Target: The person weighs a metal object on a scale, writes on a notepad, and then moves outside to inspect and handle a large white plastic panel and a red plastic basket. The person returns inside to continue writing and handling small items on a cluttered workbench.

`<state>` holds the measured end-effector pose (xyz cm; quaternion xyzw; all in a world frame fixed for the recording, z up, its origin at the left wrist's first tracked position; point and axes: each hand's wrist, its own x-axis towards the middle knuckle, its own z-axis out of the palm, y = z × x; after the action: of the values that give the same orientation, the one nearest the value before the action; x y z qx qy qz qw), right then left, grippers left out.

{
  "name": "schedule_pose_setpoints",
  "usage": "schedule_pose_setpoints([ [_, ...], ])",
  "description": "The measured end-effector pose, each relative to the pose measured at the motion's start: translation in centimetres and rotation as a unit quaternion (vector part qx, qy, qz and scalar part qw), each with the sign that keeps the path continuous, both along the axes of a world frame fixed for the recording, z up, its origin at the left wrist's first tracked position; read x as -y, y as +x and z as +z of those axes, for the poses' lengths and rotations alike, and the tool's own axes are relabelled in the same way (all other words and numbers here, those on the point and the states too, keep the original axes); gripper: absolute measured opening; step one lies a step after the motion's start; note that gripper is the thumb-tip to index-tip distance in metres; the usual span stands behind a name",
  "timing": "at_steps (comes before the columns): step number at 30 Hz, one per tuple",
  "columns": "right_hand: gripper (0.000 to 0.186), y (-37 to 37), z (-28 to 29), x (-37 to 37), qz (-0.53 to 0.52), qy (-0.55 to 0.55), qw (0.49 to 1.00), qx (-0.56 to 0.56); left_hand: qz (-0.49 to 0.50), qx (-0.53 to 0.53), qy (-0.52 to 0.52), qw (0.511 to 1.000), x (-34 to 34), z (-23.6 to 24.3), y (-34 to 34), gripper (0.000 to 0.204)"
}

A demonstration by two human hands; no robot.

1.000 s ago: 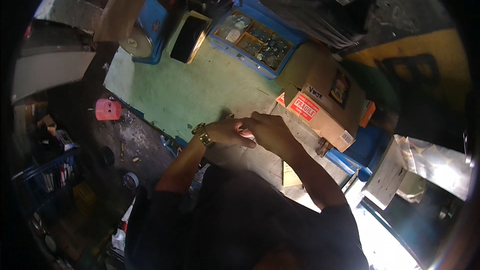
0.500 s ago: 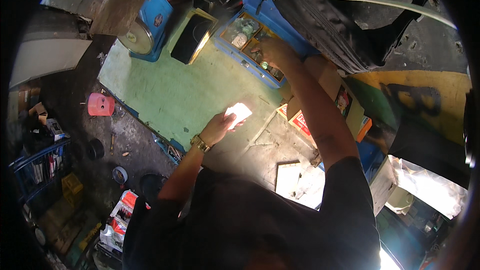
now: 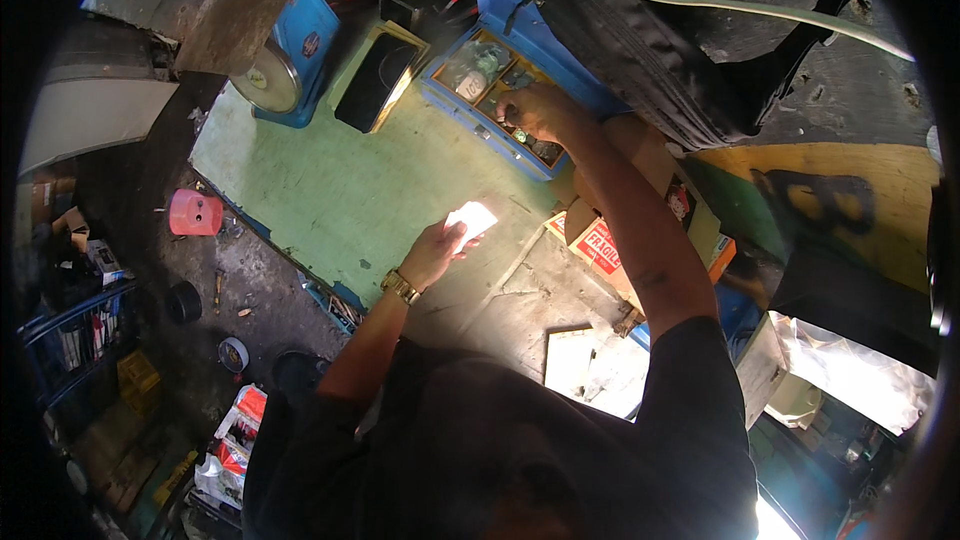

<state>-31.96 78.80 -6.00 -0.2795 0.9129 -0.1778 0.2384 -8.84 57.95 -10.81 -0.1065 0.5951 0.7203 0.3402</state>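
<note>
Over the green tabletop, my left hand [image 3: 431, 254] is closed round a folded white paper [image 3: 473, 220], washed out by bright sunlight. A gold-coloured watch sits on that wrist. My right hand [image 3: 540, 112] is in the opened blue metal box [image 3: 500, 145], above its divided tray, with the fingers bent together. Whatever those fingers hold is too small to make out. Beside them, the left compartment contains a clear plastic bag [image 3: 470, 75] with pale contents. Small items lie in the compartments under my right hand, partly hidden by it.
A blue weighing scale [image 3: 303, 55] and a black-topped tray [image 3: 375, 80] stand at the far left of the green table [image 3: 310, 180]. Right of it are cardboard boxes with a red label [image 3: 602, 246]. A black bag [image 3: 640, 50] lies behind the box. A pink container [image 3: 194, 212] is at the left.
My right hand has lifted slightly and moved left within the box, its fingers now drawn together. My left hand still holds the white paper in nearly the same place. The view has shifted slightly.
</note>
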Motion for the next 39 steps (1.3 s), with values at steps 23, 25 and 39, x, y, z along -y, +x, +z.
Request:
schedule_pose_setpoints([
  [23, 0.039, 0.8, -2.2, -2.1, -0.354, -0.368, 0.812, 0.284, 0.034, 0.005, 0.045, 0.998, -0.6, 0.8, -1.3, 0.032],
  [25, 0.038, 1.7, 0.0, -1.5, -0.367, -0.434, 0.770, 0.290, 0.041, 0.007, 0.054, 0.998, -0.3, 0.5, -1.3, 0.031],
  [39, 0.025, 8.0, 7.9, 3.4, -0.185, -0.278, 0.938, 0.096, 0.268, 0.051, 0.456, 0.847, -2.3, 4.8, -7.9, 0.061],
])
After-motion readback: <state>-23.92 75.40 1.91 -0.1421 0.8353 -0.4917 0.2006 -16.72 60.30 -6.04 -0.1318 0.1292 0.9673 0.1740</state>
